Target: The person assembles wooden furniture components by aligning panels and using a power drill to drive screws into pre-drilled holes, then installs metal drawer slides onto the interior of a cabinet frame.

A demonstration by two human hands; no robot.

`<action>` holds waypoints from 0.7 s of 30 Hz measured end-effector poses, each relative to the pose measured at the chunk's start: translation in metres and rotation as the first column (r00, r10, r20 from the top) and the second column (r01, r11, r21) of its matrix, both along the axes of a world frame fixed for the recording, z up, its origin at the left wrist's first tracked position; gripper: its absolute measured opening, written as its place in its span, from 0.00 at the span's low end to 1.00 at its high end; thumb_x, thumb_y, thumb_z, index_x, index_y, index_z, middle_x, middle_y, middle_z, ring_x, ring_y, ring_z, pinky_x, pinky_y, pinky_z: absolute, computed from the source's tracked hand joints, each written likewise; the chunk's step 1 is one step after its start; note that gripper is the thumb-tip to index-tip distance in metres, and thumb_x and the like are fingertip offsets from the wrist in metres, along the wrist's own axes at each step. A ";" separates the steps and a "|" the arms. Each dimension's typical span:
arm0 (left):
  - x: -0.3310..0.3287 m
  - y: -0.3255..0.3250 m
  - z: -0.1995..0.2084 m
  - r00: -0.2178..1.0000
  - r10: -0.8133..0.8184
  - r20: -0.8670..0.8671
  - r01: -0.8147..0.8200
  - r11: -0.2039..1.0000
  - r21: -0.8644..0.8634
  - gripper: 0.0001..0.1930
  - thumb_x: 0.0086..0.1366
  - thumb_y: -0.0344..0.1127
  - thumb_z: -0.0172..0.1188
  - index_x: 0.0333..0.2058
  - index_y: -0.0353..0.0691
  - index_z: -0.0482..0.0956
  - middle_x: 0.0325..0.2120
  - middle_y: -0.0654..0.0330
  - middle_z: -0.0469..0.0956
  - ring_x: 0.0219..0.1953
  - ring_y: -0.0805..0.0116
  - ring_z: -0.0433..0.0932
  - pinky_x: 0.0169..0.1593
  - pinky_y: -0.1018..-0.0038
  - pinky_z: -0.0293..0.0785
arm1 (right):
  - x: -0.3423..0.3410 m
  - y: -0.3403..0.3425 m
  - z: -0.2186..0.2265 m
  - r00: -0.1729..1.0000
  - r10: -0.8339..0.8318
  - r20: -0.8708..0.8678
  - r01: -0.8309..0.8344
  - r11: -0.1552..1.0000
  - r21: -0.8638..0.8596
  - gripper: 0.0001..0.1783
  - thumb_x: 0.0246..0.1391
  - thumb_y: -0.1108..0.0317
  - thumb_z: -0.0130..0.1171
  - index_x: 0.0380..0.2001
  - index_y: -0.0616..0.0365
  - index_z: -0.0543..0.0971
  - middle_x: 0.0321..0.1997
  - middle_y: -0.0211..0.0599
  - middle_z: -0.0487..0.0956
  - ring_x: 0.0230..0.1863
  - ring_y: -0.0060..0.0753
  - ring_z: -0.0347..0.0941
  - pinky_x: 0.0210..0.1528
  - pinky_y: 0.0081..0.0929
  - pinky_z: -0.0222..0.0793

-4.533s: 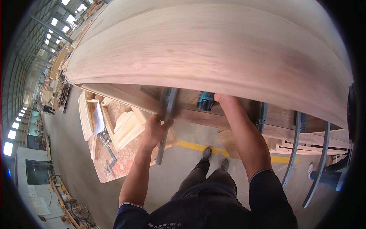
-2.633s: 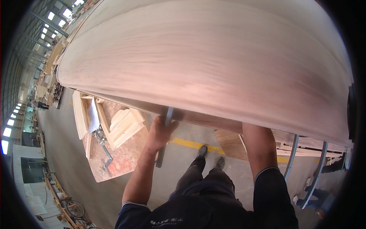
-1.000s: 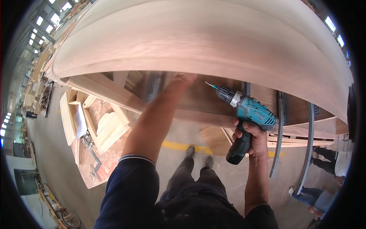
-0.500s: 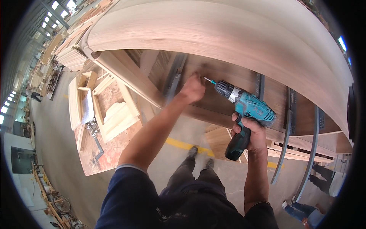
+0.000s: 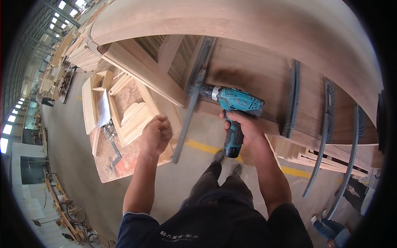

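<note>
My right hand is wrapped round the grip of a teal and black cordless drill, held level with its nose to the left. The drill's chuck end is right at a grey metal drawer slide on the cabinet's inner left side; the bit tip is hidden there. That slide sticks out toward me past the cabinet's edge. Curled up, my left hand hangs over the near right part of a low worktable; whatever its fingers may hold is hidden.
The wooden cabinet arches across the top. More drawer slides sit to the right, two of them extended. Wooden frames, a paper sheet and a heap of small metal hardware lie on the worktable. Other people's legs show lower right.
My left hand has drawn back from the cabinet, down and left to above the worktable. The drill has moved left to the slide, which now sticks out further toward me.
</note>
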State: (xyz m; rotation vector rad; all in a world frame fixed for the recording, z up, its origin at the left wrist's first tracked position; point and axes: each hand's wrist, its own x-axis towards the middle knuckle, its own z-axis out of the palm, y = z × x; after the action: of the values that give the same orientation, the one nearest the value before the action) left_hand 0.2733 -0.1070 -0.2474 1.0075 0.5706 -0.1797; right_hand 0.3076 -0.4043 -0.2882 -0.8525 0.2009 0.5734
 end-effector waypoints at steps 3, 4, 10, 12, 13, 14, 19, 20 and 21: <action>0.008 -0.007 -0.004 0.990 -0.142 0.006 0.136 0.961 0.242 0.12 0.62 0.24 0.46 0.43 0.32 0.74 0.21 0.66 0.65 0.21 0.78 0.59 0.24 0.81 0.55 | 0.002 0.003 -0.003 1.000 -0.012 0.001 0.012 1.000 0.017 0.15 0.57 0.69 0.61 0.47 0.60 0.76 0.40 0.35 0.81 0.30 0.27 0.75 0.36 0.33 0.76; 0.012 -0.004 -0.008 0.978 -0.207 0.018 0.197 0.949 0.245 0.14 0.66 0.32 0.53 0.46 0.29 0.76 0.22 0.65 0.69 0.23 0.77 0.65 0.26 0.78 0.62 | 0.003 0.003 -0.003 1.000 -0.025 -0.007 0.026 0.999 0.028 0.15 0.57 0.69 0.60 0.47 0.60 0.76 0.40 0.35 0.81 0.30 0.26 0.75 0.37 0.33 0.76; 0.022 -0.046 0.000 0.873 -0.453 -0.180 0.410 0.483 0.773 0.24 0.65 0.47 0.64 0.46 0.29 0.76 0.28 0.62 0.74 0.31 0.74 0.72 0.36 0.75 0.70 | 0.006 0.003 -0.006 1.000 -0.028 -0.006 0.028 0.999 0.019 0.15 0.57 0.69 0.61 0.47 0.59 0.76 0.40 0.35 0.81 0.30 0.26 0.75 0.36 0.32 0.77; 0.028 -0.052 0.003 0.840 -0.471 -0.268 0.483 0.426 0.765 0.25 0.61 0.46 0.68 0.46 0.30 0.75 0.32 0.61 0.74 0.34 0.73 0.71 0.40 0.75 0.69 | 0.007 0.001 -0.011 0.999 -0.032 0.004 0.032 0.999 0.029 0.15 0.57 0.69 0.61 0.47 0.59 0.77 0.40 0.35 0.81 0.29 0.26 0.75 0.35 0.32 0.77; 0.028 -0.050 -0.003 0.841 -0.470 -0.269 0.483 0.425 0.766 0.25 0.61 0.46 0.68 0.46 0.30 0.75 0.32 0.61 0.74 0.34 0.73 0.71 0.40 0.75 0.69 | 0.007 0.002 -0.012 1.000 -0.027 0.015 0.026 0.999 0.040 0.15 0.57 0.69 0.61 0.47 0.59 0.77 0.40 0.35 0.81 0.29 0.26 0.75 0.35 0.32 0.77; 0.028 -0.049 -0.008 0.848 -0.500 -0.175 0.419 0.432 0.798 0.25 0.60 0.44 0.68 0.47 0.28 0.74 0.31 0.59 0.76 0.33 0.71 0.73 0.39 0.73 0.71 | 0.007 0.003 -0.011 1.000 -0.026 0.015 0.026 0.999 0.042 0.15 0.57 0.69 0.61 0.47 0.59 0.77 0.40 0.35 0.81 0.29 0.26 0.75 0.35 0.32 0.77; 0.029 -0.048 -0.018 0.850 -0.512 -0.124 0.361 0.396 0.844 0.25 0.61 0.40 0.66 0.49 0.26 0.73 0.31 0.54 0.77 0.34 0.68 0.76 0.39 0.70 0.74 | 0.009 0.003 -0.006 1.000 -0.021 0.006 0.021 0.999 0.035 0.15 0.56 0.69 0.61 0.47 0.59 0.76 0.39 0.35 0.81 0.29 0.26 0.76 0.34 0.33 0.77; 0.030 -0.048 -0.020 0.852 -0.508 -0.125 0.363 0.404 0.840 0.24 0.61 0.39 0.65 0.49 0.26 0.73 0.32 0.53 0.77 0.35 0.67 0.76 0.40 0.70 0.74 | 0.010 0.003 -0.006 1.000 -0.023 0.005 0.023 0.999 0.035 0.15 0.56 0.69 0.61 0.47 0.59 0.76 0.39 0.35 0.81 0.29 0.26 0.76 0.34 0.33 0.77; 0.030 -0.048 -0.021 0.855 -0.504 -0.126 0.365 0.412 0.835 0.24 0.61 0.39 0.64 0.49 0.26 0.73 0.33 0.52 0.78 0.35 0.65 0.76 0.41 0.69 0.74 | 0.012 0.002 -0.007 1.000 -0.010 0.015 0.009 0.999 0.042 0.16 0.56 0.69 0.61 0.47 0.59 0.76 0.39 0.36 0.81 0.29 0.26 0.76 0.34 0.33 0.77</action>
State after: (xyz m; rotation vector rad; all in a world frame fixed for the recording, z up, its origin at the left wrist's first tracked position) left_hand 0.3030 -0.1549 -0.2680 2.1353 0.2002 -0.3054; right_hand 0.3194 -0.4025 -0.2949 -0.8143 0.1783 0.5606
